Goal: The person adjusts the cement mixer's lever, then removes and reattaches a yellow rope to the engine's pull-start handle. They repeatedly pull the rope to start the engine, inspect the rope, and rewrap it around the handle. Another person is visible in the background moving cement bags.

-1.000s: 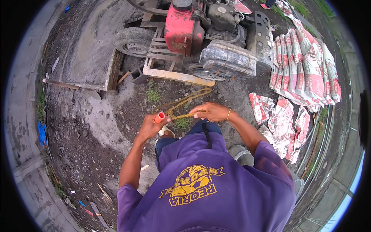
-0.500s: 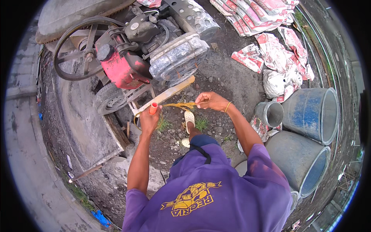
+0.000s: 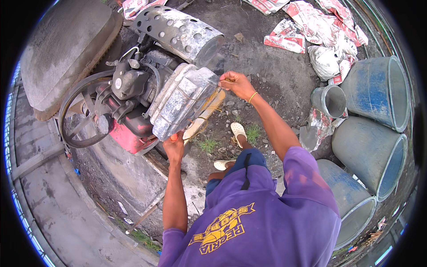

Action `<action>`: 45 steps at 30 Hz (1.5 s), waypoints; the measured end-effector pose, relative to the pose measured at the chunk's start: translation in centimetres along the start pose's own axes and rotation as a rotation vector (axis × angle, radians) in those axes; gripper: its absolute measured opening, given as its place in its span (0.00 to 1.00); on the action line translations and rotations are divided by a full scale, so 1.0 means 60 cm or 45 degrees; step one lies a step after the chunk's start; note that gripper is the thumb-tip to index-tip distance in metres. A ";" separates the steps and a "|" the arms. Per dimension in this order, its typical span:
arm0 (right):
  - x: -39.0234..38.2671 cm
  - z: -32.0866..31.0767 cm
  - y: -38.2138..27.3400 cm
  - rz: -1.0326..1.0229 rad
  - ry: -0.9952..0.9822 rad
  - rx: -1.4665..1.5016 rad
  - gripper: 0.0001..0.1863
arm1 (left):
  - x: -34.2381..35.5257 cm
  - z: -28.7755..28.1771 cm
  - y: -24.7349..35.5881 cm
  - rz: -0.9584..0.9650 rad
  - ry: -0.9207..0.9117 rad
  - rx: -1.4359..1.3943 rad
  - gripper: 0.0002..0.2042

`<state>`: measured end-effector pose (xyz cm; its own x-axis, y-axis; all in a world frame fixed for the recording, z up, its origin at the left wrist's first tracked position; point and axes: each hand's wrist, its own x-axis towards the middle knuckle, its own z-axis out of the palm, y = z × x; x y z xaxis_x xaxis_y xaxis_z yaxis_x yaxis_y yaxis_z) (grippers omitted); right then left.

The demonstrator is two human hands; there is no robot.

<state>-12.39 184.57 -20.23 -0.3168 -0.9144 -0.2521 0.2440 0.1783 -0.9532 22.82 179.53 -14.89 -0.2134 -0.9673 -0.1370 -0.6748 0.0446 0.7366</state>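
Note:
My left hand (image 3: 175, 149) is closed round a short orange-red tube (image 3: 174, 137), close below the lower corner of the engine's dented, wire-bound metal box (image 3: 180, 102). Between my hands runs a yellow-brown frayed cord (image 3: 205, 116), partly hidden against the timber piece (image 3: 198, 127) behind it. The fingers of my right hand (image 3: 238, 85) pinch the cord's far end beside the box's right corner. To the left is the engine (image 3: 126, 82) with its red lower body and large spoked wheel (image 3: 66, 120).
A perforated metal cylinder (image 3: 178, 33) tops the engine, and a big grey drum (image 3: 66, 53) stands at far left. Several blue-grey barrels (image 3: 367, 147) and a small bucket (image 3: 329, 100) lie on the right. Torn red-and-white sacks (image 3: 311, 22) litter the ground beyond.
I have stepped nearer the engine, which now fills more of the left side. Both hands have come up beside its metal box, with the tube and cord still held.

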 end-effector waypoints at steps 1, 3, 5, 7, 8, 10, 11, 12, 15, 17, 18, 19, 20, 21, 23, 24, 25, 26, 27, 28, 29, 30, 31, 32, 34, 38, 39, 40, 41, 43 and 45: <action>0.007 0.001 0.006 0.023 0.032 -0.011 0.10 | 0.007 -0.002 -0.011 0.049 -0.006 0.009 0.11; 0.018 0.002 0.019 -0.030 0.045 0.113 0.10 | 0.018 -0.002 -0.031 0.147 -0.001 0.003 0.11; 0.022 0.001 0.029 -0.018 0.059 0.142 0.11 | 0.023 0.001 -0.043 0.248 0.012 0.025 0.12; 0.022 -0.001 0.034 0.032 0.080 0.087 0.12 | 0.022 0.002 -0.046 0.259 -0.001 0.051 0.12; 0.021 -0.002 0.034 0.031 0.072 0.130 0.12 | 0.018 0.002 -0.043 0.263 -0.006 0.068 0.11; 0.013 -0.004 0.033 0.079 0.088 0.150 0.11 | 0.005 -0.002 -0.031 0.118 -0.086 0.037 0.09; 0.008 -0.004 0.031 0.057 0.083 0.158 0.12 | -0.004 -0.007 -0.022 0.033 -0.126 -0.037 0.10; 0.002 -0.004 0.028 0.069 0.093 0.135 0.12 | -0.014 -0.012 -0.012 -0.188 -0.195 -0.123 0.12; -0.015 -0.003 0.014 0.068 0.077 0.100 0.11 | -0.042 -0.029 0.019 -0.260 -0.241 -0.205 0.12; -0.021 -0.001 0.004 0.047 0.060 0.065 0.10 | -0.051 -0.036 0.035 -0.252 -0.212 -0.200 0.12; -0.020 0.001 -0.002 0.032 0.061 0.040 0.10 | -0.053 -0.036 0.040 -0.268 -0.199 -0.219 0.12; -0.017 0.002 -0.007 0.038 0.073 -0.003 0.10 | -0.053 -0.036 0.044 -0.345 -0.172 -0.217 0.12; -0.011 0.005 -0.012 0.015 0.067 0.069 0.11 | -0.051 -0.035 0.046 -0.312 -0.152 -0.269 0.12; -0.003 0.005 -0.015 0.007 0.071 0.124 0.12 | -0.047 -0.033 0.046 -0.234 -0.139 -0.310 0.12; 0.014 0.006 -0.019 0.002 0.047 0.255 0.13 | -0.039 -0.029 0.041 -0.146 -0.120 -0.401 0.13; 0.021 0.004 -0.018 0.009 0.019 0.330 0.13 | -0.037 -0.030 0.036 -0.127 -0.119 -0.419 0.14; 0.028 0.002 -0.016 0.000 -0.031 0.413 0.13 | -0.033 -0.028 0.030 -0.068 -0.067 -0.333 0.14; 0.032 -0.003 -0.012 -0.030 -0.047 0.309 0.12 | -0.030 -0.029 0.023 0.006 -0.036 -0.267 0.13; 0.036 -0.008 -0.006 -0.075 -0.085 0.213 0.12 | -0.026 -0.028 0.014 0.045 0.001 -0.193 0.13; 0.037 -0.013 0.002 -0.102 -0.104 0.100 0.11 | -0.022 -0.027 0.006 0.281 0.055 0.114 0.15; 0.037 -0.019 0.011 -0.104 -0.093 0.078 0.10 | -0.018 -0.026 -0.003 0.363 0.057 0.204 0.14; 0.037 -0.022 0.021 -0.092 -0.067 0.033 0.10 | -0.011 -0.022 -0.013 0.447 0.077 0.295 0.14; 0.037 -0.027 0.032 -0.040 -0.014 -0.049 0.09 | -0.009 -0.019 -0.023 0.559 0.081 0.386 0.14; 0.038 -0.027 0.045 -0.080 -0.032 0.060 0.08 | 0.002 -0.013 -0.033 0.664 0.229 0.459 0.16; 0.042 -0.027 0.070 -0.096 -0.026 0.201 0.07 | 0.015 -0.002 -0.051 0.563 0.177 0.483 0.19; 0.045 -0.022 0.110 0.028 0.144 0.292 0.08 | 0.029 0.016 -0.067 0.547 0.166 0.514 0.23; 0.045 -0.021 0.116 0.003 0.123 0.308 0.09 | 0.028 0.019 -0.064 0.564 0.129 0.494 0.21; 0.043 -0.021 0.118 0.019 0.123 0.297 0.09 | 0.025 0.023 -0.059 0.520 0.119 0.473 0.20; 0.039 -0.022 0.117 0.095 0.156 0.248 0.09 | 0.020 0.026 -0.050 0.430 0.070 0.425 0.17; 0.024 -0.024 0.104 -0.107 0.176 -0.072 0.10 | 0.000 0.028 -0.022 0.155 -0.024 0.211 0.14; -0.003 -0.026 0.080 -0.205 0.186 -0.297 0.10 | -0.033 0.022 0.014 -0.279 -0.127 -0.114 0.14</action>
<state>-12.59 186.14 -24.99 -0.4669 -0.8786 -0.1004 -0.0310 0.1297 -0.9911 21.71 181.79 -14.88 -0.1405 -0.9218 -0.3613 -0.6485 -0.1901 0.7371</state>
